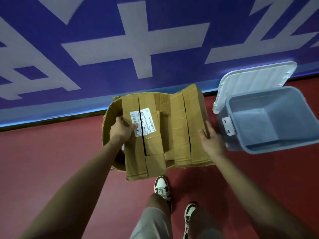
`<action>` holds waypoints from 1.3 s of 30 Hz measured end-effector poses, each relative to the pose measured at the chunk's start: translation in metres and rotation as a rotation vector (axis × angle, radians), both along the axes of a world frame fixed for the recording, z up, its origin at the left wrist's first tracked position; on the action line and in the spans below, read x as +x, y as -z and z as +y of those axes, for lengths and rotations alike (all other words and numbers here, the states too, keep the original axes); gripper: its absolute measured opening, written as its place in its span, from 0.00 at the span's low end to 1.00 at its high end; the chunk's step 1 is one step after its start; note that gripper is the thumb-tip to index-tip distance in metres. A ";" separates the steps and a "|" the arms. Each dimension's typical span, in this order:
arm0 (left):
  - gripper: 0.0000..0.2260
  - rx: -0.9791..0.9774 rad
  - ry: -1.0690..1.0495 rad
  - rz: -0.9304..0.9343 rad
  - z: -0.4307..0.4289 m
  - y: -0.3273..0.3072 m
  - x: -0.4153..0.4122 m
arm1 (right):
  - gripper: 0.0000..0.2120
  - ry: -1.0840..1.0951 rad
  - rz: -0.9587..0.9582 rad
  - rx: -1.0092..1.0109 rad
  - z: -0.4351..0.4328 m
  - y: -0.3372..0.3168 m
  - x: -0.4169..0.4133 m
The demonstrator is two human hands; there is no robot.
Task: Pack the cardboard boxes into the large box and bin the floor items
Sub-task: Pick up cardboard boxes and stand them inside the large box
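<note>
My left hand (121, 128) grips the left box (134, 161) at its left edge, fingers curled over the side and thumb on the label (142, 121). Just outside that hand the large box (108, 118) shows only a bowed wall. Both smaller boxes lie across its mouth, and I cannot tell how far they have sunk in. The right box (179, 135) sits touching the left one, its far flap tilted up. My right hand (211, 140) lies nearly flat against the right box's outer edge, fingers straight, thumb on top, holding nothing closed. Right of the large box, just beside it, stands the bin (250, 104) with its lid (250, 81) swung back.

The cardboard looks light but floppy. It is creased, taped and split along the seams, so it should buckle if pushed mid-panel. I would hold the outer edges, near the folds where it is stiffest, and press both down evenly.
</note>
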State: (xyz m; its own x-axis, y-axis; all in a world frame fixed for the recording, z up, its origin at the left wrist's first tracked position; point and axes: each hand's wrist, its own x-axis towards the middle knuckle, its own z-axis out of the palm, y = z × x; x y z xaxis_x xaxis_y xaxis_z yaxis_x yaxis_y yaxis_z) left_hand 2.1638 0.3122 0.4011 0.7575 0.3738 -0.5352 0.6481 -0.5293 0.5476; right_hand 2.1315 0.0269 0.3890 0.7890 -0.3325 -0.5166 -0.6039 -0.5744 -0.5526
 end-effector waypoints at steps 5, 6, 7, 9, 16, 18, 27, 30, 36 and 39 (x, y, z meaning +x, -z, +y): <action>0.29 0.075 0.013 0.001 -0.011 0.105 0.040 | 0.24 0.021 -0.063 0.030 0.011 0.084 0.041; 0.29 0.089 0.019 -0.009 -0.012 0.124 0.048 | 0.24 0.003 -0.080 0.032 0.015 0.100 0.049; 0.30 0.098 0.024 -0.017 -0.014 0.144 0.057 | 0.24 -0.022 -0.100 0.027 0.019 0.116 0.056; 0.29 0.123 0.040 -0.031 -0.021 0.182 0.073 | 0.25 -0.106 -0.131 -0.025 0.029 0.149 0.068; 0.26 0.195 0.168 -0.093 -0.065 0.306 0.105 | 0.28 -0.283 -0.090 -0.340 0.036 0.258 0.069; 0.26 0.240 0.179 -0.080 -0.075 0.326 0.110 | 0.29 -0.292 -0.082 -0.383 0.036 0.282 0.066; 0.23 0.446 0.321 -0.116 -0.088 0.376 0.107 | 0.35 -0.355 -0.055 -0.491 0.056 0.356 0.071; 0.27 0.164 0.313 -0.073 -0.061 0.388 0.095 | 0.35 -0.360 -0.052 -0.473 0.059 0.364 0.070; 0.34 -0.210 0.313 -0.045 -0.071 0.403 0.074 | 0.33 -0.289 0.108 -0.326 0.042 0.374 0.064; 0.34 -0.045 0.302 -0.086 -0.099 0.404 0.079 | 0.33 -0.272 0.130 -0.331 0.042 0.378 0.073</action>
State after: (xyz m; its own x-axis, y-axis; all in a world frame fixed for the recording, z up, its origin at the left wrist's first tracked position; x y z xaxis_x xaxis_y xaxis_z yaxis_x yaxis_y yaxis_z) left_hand 2.2433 0.2135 -0.0033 0.8737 0.1021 -0.4757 0.4157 -0.6647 0.6208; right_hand 2.2045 0.0686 0.0112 0.8062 -0.2861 -0.5179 -0.4586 -0.8552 -0.2415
